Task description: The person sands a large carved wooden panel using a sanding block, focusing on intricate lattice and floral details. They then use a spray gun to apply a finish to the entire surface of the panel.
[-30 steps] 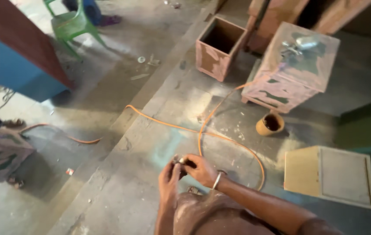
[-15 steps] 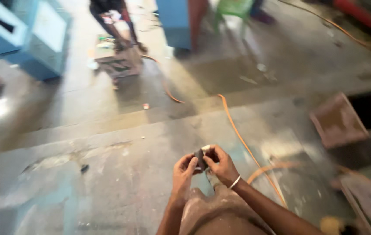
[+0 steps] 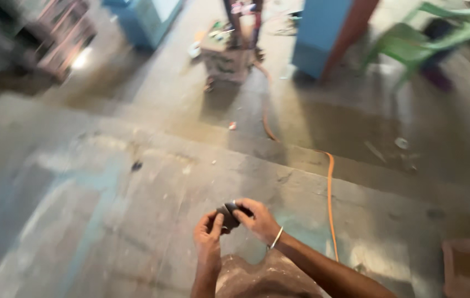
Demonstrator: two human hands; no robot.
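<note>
Concrete floor [image 3: 108, 221] with one orange hose [image 3: 329, 187], one green chair [image 3: 422, 38], one blurred box [image 3: 469, 267], contents unclear. Left hand [image 3: 208, 234] and right hand [image 3: 259, 221] both pinch one small dark object [image 3: 228, 216] above a knee.

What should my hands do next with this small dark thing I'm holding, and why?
Probably keep it pinched and bring it a little closer before working on it. Both the left hand and the right hand grip the small dark object above your knee, but the view is blurred, so its details cannot be made out. The orange hose lies apart on the concrete floor.
</note>
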